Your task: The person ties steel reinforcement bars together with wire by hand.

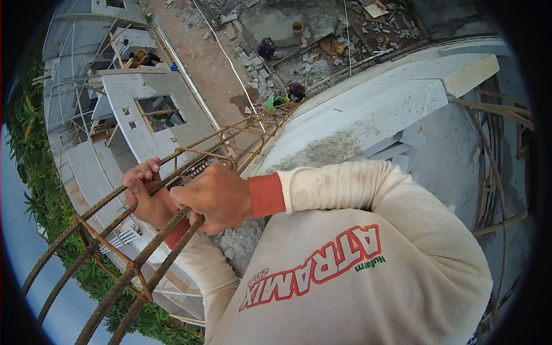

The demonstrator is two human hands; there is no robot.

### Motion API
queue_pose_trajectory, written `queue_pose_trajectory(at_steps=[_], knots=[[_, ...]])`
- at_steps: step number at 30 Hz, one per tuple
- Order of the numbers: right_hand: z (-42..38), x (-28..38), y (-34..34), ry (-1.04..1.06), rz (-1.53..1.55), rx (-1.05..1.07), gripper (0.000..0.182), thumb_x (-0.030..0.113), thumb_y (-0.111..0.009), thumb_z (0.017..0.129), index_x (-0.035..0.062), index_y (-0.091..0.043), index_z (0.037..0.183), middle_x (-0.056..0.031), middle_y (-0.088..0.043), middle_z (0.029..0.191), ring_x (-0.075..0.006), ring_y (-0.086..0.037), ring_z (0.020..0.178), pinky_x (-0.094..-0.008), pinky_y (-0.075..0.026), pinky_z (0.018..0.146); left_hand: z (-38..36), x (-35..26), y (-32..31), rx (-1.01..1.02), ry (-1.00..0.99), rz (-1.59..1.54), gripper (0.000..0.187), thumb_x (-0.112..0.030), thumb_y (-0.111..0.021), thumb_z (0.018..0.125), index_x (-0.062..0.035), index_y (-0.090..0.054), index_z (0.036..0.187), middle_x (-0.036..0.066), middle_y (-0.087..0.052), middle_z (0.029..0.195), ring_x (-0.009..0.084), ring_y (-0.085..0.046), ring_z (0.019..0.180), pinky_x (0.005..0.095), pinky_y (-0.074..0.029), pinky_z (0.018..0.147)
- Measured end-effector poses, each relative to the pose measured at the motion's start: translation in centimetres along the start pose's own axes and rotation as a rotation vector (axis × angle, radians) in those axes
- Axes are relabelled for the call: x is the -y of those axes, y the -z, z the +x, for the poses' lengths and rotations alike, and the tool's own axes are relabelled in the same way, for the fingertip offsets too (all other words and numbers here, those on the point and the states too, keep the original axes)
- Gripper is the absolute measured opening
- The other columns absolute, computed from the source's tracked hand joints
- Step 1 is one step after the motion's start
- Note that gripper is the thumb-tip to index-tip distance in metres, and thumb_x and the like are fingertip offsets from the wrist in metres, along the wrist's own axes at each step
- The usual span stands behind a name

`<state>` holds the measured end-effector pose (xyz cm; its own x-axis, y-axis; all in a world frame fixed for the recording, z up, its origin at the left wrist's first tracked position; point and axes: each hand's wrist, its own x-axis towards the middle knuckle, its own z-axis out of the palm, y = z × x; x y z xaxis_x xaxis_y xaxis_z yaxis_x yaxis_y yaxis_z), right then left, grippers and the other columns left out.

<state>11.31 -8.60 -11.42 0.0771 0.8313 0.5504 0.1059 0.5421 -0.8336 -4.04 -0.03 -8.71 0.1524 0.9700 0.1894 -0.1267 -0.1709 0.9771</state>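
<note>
A long rusty rebar cage [133, 267] runs diagonally from the lower left, past my hands, towards the ground at upper middle. My left hand [148, 196] is closed, its fingers curled at the upper bars of the cage. Just right of it, my right hand [215, 197] makes a fist over the lower bars, with its red cuff at the wrist. Whether the right hand also pinches a small item is hidden by its knuckles. A spring-like coiled piece [198, 168] shows between the bars behind the hands.
A pale block wall [368, 118] with rough mortar curves along the right. Far below, one person [266, 49] is near rubble and another [295, 92] is by a green container [275, 102]. A block building [129, 109] with a window opening stands left, with a worker [141, 57].
</note>
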Motion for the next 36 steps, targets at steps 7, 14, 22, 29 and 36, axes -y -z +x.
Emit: queue_pose_trajectory(at_steps=[7,14,22,29,36], knots=[[-0.1,0.5,1.5,-0.008,-0.04,0.003,0.037,0.011,-0.078,0.058,0.0095,-0.051,0.083,-0.0053,-0.059,0.065,-0.0306,-0.063,0.057,-0.0429,-0.045,0.048,-0.9,-0.3,-0.8,-0.048,0.036,-0.073,0.037,-0.038,-0.057,0.107,-0.0047,-0.057,0.092,0.006,-0.054,0.081,0.0229,-0.053,0.087,0.0497,-0.049,0.096],[-0.2,0.4,1.4,0.004,-0.015,-0.007,0.037,0.012,-0.077,0.058,0.0087,-0.05,0.084,-0.0058,-0.058,0.065,-0.0323,-0.061,0.056,-0.0433,-0.045,0.048,-1.4,-0.7,-1.1,-0.095,0.067,-0.043,0.035,-0.037,-0.056,0.109,-0.0077,-0.054,0.09,0.005,-0.053,0.082,0.022,-0.052,0.087,0.0456,-0.046,0.101],[-0.3,0.3,1.7,0.009,-0.02,0.009,0.039,0.013,-0.077,0.058,0.0086,-0.05,0.086,-0.0062,-0.058,0.066,-0.0325,-0.062,0.056,-0.0434,-0.045,0.048,-1.5,-0.7,-1.1,-0.108,0.071,-0.039,0.037,-0.039,-0.056,0.109,-0.0075,-0.053,0.089,0.005,-0.052,0.082,0.0228,-0.053,0.087,0.0439,-0.047,0.101],[-0.2,0.1,1.7,0.019,-0.002,0.0,0.042,0.012,-0.08,0.059,0.0086,-0.051,0.088,-0.0061,-0.059,0.065,-0.032,-0.064,0.057,-0.0421,-0.046,0.049,-1.6,-0.7,-1.4,-0.113,0.071,-0.005,0.035,-0.037,-0.056,0.109,-0.0069,-0.054,0.092,0.005,-0.055,0.084,0.0229,-0.056,0.09,0.0439,-0.049,0.099],[-0.3,0.0,1.7,0.018,-0.012,-0.037,0.043,0.009,-0.08,0.059,0.0078,-0.051,0.09,-0.0082,-0.057,0.065,-0.0334,-0.064,0.058,-0.0431,-0.047,0.051,-1.4,0.3,-1.6,-0.141,-0.016,-0.037,0.027,-0.029,-0.061,0.107,-0.0042,-0.056,0.096,0.006,-0.056,0.087,0.0201,-0.058,0.087,0.0401,-0.056,0.091]])
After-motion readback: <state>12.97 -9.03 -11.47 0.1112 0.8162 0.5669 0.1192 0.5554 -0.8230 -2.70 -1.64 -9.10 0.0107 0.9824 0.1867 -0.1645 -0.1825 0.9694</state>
